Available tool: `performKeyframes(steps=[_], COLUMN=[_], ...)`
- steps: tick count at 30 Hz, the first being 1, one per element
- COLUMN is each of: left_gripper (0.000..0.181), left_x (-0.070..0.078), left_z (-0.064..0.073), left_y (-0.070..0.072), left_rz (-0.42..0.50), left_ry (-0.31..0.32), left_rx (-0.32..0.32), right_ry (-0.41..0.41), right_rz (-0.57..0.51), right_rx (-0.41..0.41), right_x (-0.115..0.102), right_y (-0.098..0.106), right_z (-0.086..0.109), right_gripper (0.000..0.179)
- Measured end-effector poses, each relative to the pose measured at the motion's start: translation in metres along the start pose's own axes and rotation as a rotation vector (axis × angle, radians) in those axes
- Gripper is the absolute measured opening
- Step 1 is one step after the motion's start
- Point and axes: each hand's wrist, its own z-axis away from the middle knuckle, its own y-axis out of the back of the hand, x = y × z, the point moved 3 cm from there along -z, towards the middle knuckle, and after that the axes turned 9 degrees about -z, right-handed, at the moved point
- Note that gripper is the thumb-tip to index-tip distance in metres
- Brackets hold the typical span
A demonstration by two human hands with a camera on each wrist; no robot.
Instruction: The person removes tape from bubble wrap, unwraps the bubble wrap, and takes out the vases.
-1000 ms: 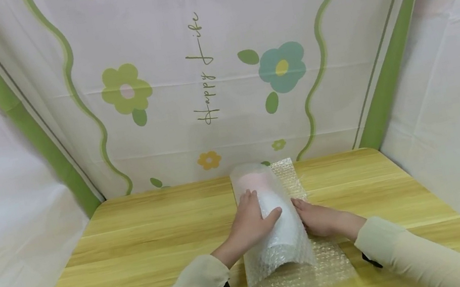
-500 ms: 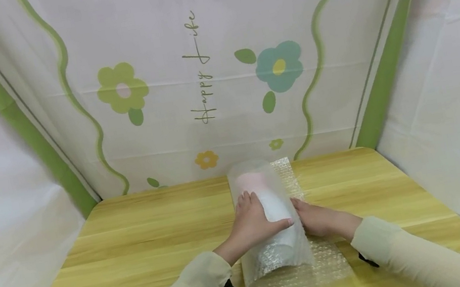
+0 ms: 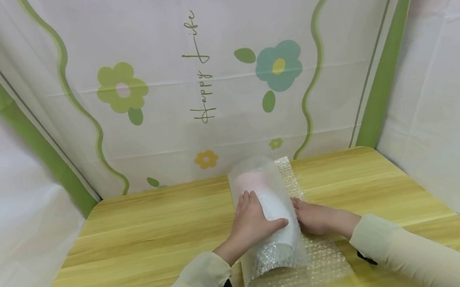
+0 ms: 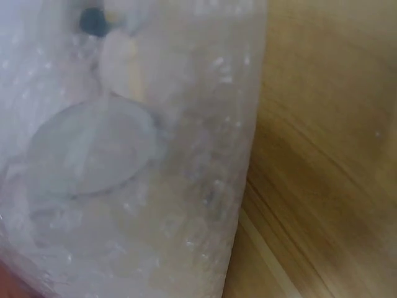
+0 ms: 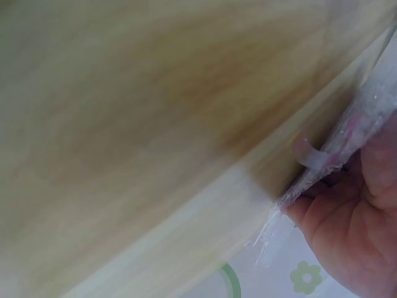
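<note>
A white object with a pink upper end (image 3: 276, 212) lies lengthwise under bubble wrap (image 3: 276, 276). Its kind cannot be made out through the plastic; the left wrist view shows a round rim (image 4: 93, 149) blurred behind the film. My left hand (image 3: 251, 224) rests on top of the roll, thumb stretched across it towards the right. Against the roll's right side lies my right hand (image 3: 316, 215), its fingers pointing away from me. Part of its palm (image 5: 366, 217) touches the wrap's edge (image 5: 335, 155) in the right wrist view; the fingertips are hidden there.
The wood-grain table (image 3: 158, 259) extends on both sides of the roll. Behind it hangs a white cloth (image 3: 160, 63) printed with flowers, and more cloth closes off both sides. A wrap flap (image 3: 323, 255) lies flat at the roll's right.
My left thumb has swung lower and farther across the roll. The upper layer's right edge has drawn slightly left, and my right hand stays against that side.
</note>
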Motion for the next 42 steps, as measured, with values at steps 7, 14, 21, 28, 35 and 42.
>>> performKeyframes(steps=[7, 14, 21, 28, 35, 42], left_gripper=[0.108, 0.106, 0.107, 0.107, 0.106, 0.106], left_x=[-0.003, -0.01, -0.018, -0.028, -0.04, -0.044], left_z=[0.003, 0.007, 0.011, 0.012, 0.016, 0.017], left_y=[0.002, 0.006, 0.012, 0.015, 0.02, 0.023], left_rz=[0.051, 0.143, 0.217, 0.261, 0.309, 0.299], left_ry=[-0.002, -0.004, 0.022, 0.027, 0.021, 0.016], left_rx=[0.011, 0.042, 0.044, 0.052, 0.049, 0.035], right_ry=[-0.028, -0.11, -0.098, -0.104, -0.097, -0.095], right_rz=[0.032, 0.072, 0.065, 0.054, 0.063, 0.064], right_rx=[-0.042, -0.086, -0.068, -0.048, -0.05, -0.051], right_x=[0.0, 0.001, 0.002, 0.003, 0.0, -0.001], right_y=[0.002, 0.001, -0.002, -0.001, -0.001, -0.001], right_z=[0.0, -0.001, -0.001, -0.001, 0.0, 0.0], right_gripper=[0.057, 0.057, 0.054, 0.056, 0.054, 0.054])
